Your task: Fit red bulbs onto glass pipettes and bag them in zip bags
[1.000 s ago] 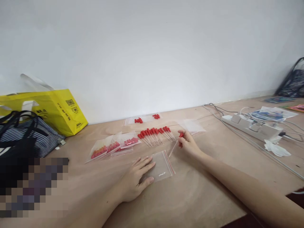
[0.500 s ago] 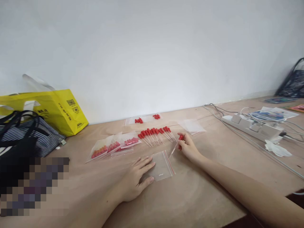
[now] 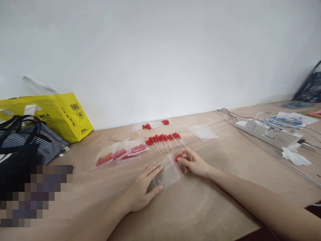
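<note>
A clear zip bag (image 3: 167, 173) lies flat on the table, with my left hand (image 3: 145, 187) spread over its left side. At the bag's red-edged opening, my right hand (image 3: 192, 162) pinches the red tip (image 3: 178, 157) of a dropper, whose thin stem reaches into the bag. Behind the hands, several red-tipped droppers (image 3: 164, 142) lie in a fanned row. Filled bags with red and orange tips (image 3: 117, 154) overlap to the left of them. Farther back, two small piles of loose red tips (image 3: 146, 127) rest on a clear bag.
A yellow bag (image 3: 71, 117) and a striped bag (image 3: 52, 144) stand at the left. Flat clear bags (image 3: 203, 132) lie beyond my right hand. At the right are a white power strip (image 3: 265, 135) with cables, a crumpled tissue (image 3: 296, 156) and printed packets (image 3: 288, 118).
My right hand has moved left and down, bringing the dropper from beside the bag to its opening with the stem inside. My left hand has stayed nearly still.
</note>
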A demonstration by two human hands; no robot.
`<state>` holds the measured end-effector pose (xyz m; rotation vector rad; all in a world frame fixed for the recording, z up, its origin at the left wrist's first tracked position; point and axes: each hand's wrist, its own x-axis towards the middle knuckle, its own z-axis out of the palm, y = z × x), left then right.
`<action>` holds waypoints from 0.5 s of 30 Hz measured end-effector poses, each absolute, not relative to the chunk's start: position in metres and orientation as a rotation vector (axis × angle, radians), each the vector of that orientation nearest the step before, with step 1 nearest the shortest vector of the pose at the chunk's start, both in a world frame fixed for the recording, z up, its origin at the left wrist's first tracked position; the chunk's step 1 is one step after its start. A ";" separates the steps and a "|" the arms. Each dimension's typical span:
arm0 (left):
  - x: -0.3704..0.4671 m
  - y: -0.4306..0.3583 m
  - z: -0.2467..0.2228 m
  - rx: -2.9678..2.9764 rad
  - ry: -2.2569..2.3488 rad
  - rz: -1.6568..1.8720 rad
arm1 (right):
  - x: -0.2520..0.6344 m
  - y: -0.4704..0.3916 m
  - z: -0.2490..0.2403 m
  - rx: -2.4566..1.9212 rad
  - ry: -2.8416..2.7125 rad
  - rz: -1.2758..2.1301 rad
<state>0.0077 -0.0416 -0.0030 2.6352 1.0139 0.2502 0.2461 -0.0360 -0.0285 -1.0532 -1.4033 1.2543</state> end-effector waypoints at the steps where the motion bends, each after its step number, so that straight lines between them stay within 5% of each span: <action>1: 0.008 -0.042 -0.003 2.635 1.006 0.258 | 0.246 -0.036 -0.028 -1.057 -1.443 1.270; 15: 0.010 -0.040 -0.003 2.651 0.920 0.254 | 0.238 -0.030 -0.028 -1.008 -1.865 0.971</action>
